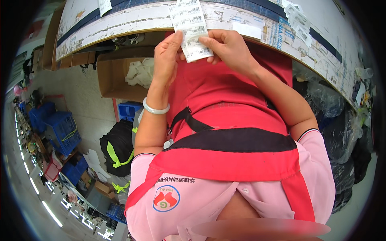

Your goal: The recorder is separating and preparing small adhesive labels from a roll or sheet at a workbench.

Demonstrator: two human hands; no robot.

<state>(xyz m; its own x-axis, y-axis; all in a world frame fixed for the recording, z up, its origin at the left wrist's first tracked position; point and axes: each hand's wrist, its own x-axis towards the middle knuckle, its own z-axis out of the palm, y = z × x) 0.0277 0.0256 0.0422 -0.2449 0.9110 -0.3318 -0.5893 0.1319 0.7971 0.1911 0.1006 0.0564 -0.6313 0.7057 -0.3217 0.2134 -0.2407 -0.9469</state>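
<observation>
A strip of white printed labels (pixel 190 28) hangs in front of me at the worn edge of a workbench (pixel 132 22). My left hand (pixel 168 56) pinches the strip's lower left side with thumb and fingers; a pale bangle sits on that wrist. My right hand (pixel 228 46) grips the lower right corner of the same strip. Both hands are held above my red apron (pixel 225 100), close to the bench edge.
An open cardboard box (pixel 116 74) with white material stands on the floor to the left. Blue crates (pixel 60 128), a black bag (pixel 118 146) and dark plastic bags (pixel 341 132) surround me. Loose paper slips (pixel 299 24) lie on the bench at the right.
</observation>
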